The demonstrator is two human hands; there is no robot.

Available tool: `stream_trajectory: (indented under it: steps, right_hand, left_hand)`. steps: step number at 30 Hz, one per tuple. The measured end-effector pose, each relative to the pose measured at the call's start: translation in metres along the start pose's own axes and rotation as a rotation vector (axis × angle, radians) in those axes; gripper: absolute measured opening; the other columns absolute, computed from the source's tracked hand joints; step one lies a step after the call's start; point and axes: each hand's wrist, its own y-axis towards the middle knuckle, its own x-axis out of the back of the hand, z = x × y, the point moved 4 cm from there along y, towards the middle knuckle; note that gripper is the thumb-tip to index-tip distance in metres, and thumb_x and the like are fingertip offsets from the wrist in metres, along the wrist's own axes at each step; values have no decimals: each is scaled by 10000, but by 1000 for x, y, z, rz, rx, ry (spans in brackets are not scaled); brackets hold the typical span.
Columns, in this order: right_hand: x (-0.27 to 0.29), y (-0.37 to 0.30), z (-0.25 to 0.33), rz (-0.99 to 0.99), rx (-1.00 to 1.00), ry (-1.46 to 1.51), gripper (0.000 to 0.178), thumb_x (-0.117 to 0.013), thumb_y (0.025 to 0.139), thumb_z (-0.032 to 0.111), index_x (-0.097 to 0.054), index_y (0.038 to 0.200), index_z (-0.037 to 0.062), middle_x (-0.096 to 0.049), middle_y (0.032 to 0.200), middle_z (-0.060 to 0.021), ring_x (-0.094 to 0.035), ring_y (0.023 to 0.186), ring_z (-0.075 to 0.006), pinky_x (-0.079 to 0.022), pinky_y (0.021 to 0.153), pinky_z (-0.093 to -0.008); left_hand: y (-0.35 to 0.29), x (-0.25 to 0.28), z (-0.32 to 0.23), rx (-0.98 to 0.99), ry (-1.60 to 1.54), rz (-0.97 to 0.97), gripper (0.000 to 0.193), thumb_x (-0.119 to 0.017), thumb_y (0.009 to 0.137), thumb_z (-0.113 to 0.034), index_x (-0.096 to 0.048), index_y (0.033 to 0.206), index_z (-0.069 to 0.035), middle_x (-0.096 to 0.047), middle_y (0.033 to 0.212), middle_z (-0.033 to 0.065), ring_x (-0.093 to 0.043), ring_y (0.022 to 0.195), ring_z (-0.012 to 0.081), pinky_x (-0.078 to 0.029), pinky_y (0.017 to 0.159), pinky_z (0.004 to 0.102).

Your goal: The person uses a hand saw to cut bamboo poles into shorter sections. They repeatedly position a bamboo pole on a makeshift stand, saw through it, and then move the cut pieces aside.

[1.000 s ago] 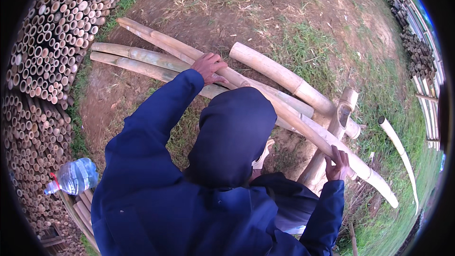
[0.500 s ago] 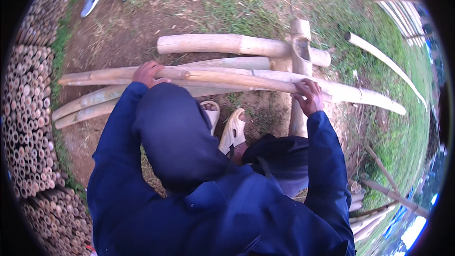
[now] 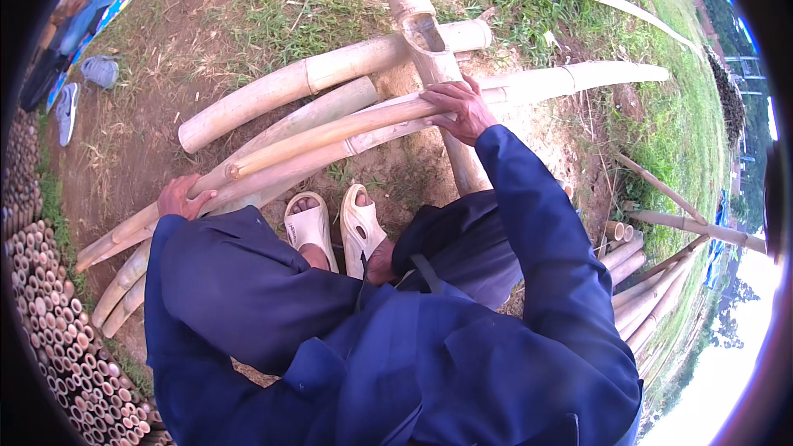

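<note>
Both my hands are on the long, pale bamboo poles that lie across in front of my feet. My right hand [image 3: 464, 111] is closed over the far-right end of a slimmer, shorter bamboo pole [image 3: 330, 130], beside an upright-notched bamboo post [image 3: 446, 78]. Farther left, my left hand [image 3: 183, 197] has its fingers curled round a bamboo pole [image 3: 136, 227] just past the slim pole's cut left end. Another long bamboo pole [image 3: 578, 78] runs under the slim one and out to the right. Behind them, a thick bamboo piece [image 3: 256, 99] lies against the post.
My sandalled feet [image 3: 312, 230] stand close to the poles. Stacked bamboo tubes [image 3: 62, 322] line the left side. A pair of grey shoes [image 3: 101, 72] lies at the upper left. Another curved pole [image 3: 595, 2] rests on the grass, and more bamboo [image 3: 652, 297] leans at the right.
The view has turned, so the poles now slant upward to the right and more of my legs shows. Both hands keep about the same places on the bamboo.
</note>
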Motion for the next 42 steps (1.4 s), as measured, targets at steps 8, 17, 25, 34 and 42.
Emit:
stream_trajectory:
  steps: [8,17,25,34,42]
  right_hand:
    - [-6,-1,3,72,79,-345,927,-905,685,272,-496,1517,277,-452,1576,-70,-404,1469,-300,-204,1228,-614]
    - [-2,-3,-3,124,221,-498,940,-921,683,317,-510,1526,255,-522,1506,-149,-383,1494,-360,-143,1246,-624]
    - [2,23,13,253,222,-250,895,-910,619,169,-569,1446,161,-639,1273,-98,-604,1235,-264,-256,1196,-559]
    - [-40,84,106,245,344,-157,910,-919,634,201,-555,1469,189,-653,1221,-111,-648,1139,-276,-365,1107,-564]
    - [-72,118,166,265,425,-150,942,-906,648,247,-523,1510,232,-648,1189,-128,-659,1108,-287,-382,1074,-504]
  left_hand:
    - [2,1,-7,-86,-12,99,838,-875,617,-637,-711,1271,-139,-692,1265,86,-620,1213,318,-501,1038,452]
    - [18,-20,-35,-168,-47,153,931,-922,506,-534,-636,1261,-68,-708,1163,163,-648,1134,378,-461,1042,467]
    - [11,-19,-24,-170,-60,228,803,-933,486,-462,-675,1135,-67,-733,1045,151,-671,1014,361,-490,934,455]
    - [-43,45,72,64,-55,345,763,-948,471,-396,-673,1105,-74,-737,989,193,-684,993,408,-520,890,507]
    - [-81,36,137,191,-51,380,879,-967,472,-348,-635,1237,-70,-729,1033,226,-677,1057,422,-522,910,499]
